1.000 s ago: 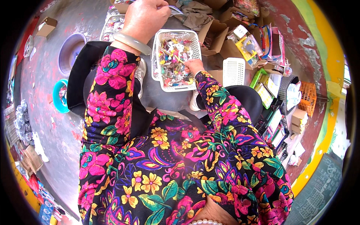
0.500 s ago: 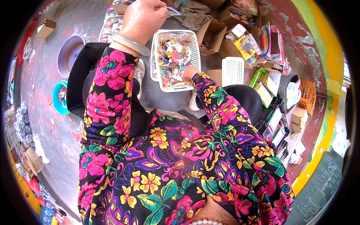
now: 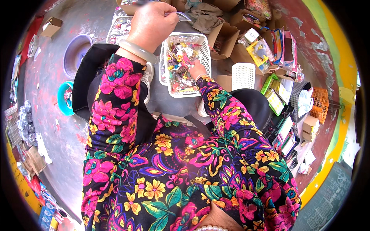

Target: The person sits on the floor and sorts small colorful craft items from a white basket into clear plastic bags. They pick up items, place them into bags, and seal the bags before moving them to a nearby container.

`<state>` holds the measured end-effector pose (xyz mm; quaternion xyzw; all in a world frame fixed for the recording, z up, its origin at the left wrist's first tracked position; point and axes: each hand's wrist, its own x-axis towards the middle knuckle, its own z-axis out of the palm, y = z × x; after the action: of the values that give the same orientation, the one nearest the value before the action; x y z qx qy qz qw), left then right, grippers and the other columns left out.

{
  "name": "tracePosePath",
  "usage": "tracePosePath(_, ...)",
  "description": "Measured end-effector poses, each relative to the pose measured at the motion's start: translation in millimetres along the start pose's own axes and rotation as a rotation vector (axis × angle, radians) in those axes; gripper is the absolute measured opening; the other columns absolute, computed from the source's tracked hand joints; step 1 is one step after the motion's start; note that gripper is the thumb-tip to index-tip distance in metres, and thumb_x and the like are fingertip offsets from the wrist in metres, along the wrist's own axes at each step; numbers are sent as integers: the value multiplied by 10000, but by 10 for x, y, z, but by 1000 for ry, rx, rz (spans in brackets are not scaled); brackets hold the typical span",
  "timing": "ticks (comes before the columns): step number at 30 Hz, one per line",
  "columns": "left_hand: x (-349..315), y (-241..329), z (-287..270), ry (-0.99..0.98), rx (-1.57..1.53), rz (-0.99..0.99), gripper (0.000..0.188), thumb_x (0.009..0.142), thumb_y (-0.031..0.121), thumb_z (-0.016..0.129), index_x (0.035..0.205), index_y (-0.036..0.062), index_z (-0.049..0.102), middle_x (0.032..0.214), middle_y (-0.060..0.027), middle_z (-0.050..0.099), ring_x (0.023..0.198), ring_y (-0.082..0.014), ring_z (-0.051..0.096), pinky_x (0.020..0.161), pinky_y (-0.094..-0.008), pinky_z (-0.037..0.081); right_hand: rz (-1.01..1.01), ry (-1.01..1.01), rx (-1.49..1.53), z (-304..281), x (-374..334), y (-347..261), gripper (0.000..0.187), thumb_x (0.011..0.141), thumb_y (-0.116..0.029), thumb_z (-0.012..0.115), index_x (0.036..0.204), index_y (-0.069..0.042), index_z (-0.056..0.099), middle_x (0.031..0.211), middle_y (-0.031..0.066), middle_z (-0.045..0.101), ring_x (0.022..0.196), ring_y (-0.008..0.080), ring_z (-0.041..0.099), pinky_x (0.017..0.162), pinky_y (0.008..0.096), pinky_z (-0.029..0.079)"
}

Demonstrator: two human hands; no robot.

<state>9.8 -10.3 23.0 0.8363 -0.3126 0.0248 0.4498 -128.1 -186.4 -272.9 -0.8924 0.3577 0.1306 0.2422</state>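
My left hand point(image 3: 152, 25), with a pale bangle on its wrist, is closed on a clear plastic bag point(image 3: 183, 16) held up at the far side. The bag's lower part is hidden behind the hand. Between my feet stands a white plastic basket point(image 3: 208, 65) filled with small colourful trinkets point(image 3: 181, 57) in red, yellow and white. Into its right side reaches my right hand point(image 3: 198, 70), fingers bent together over the trinkets. Whatever lies between those fingertips is too small to make out.
On the left are a purple basin point(image 3: 68, 57) and a turquoise tub point(image 3: 61, 101). An upright white basket point(image 3: 243, 77), open cardboard boxes point(image 3: 223, 36), a green tray point(image 3: 273, 86) and an orange crate point(image 3: 320, 104) crowd the right. Another filled white basket point(image 3: 111, 32) stands beyond my left hand.
My right hand has moved a little farther up into the trinkets, its fingers now showing more. My left hand still holds the plastic bag. The whole view has shifted slightly.
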Motion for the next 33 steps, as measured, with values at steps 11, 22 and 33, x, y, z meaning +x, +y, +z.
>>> tracePosePath(11, 9, 15, -17, 21, -39, 13, 247, 748, 183, 547, 905, 22, 648, 714, -125, 642, 619, -175, 610, 610, -269, 474, 364, -363, 1102, -363, 45, 48, 99, 699, -77, 680, 734, -44, 594, 644, 21, 562, 571, 131, 543, 462, 263, 402)
tracePosePath(22, 127, -231, 133, 34, -227, -101, 217, 695, 195, 563, 776, 17, 657, 690, -160, 620, 678, -285, 618, 648, -321, 481, -192, -474, 1485, -1877, -223, -947, 167, 807, -176, 628, 911, -71, 550, 726, 31, 589, 554, 96, 562, 452, 172, 414)
tracePosePath(33, 49, -312, 280, -138, -415, -311, 216, 686, 184, 581, 781, 9, 664, 635, -124, 626, 609, -195, 619, 605, -282, 476, -551, -208, 1166, -2758, -983, -1248, 126, 806, -53, 563, 926, -13, 568, 880, 61, 623, 780, 125, 612, 607, 193, 473)
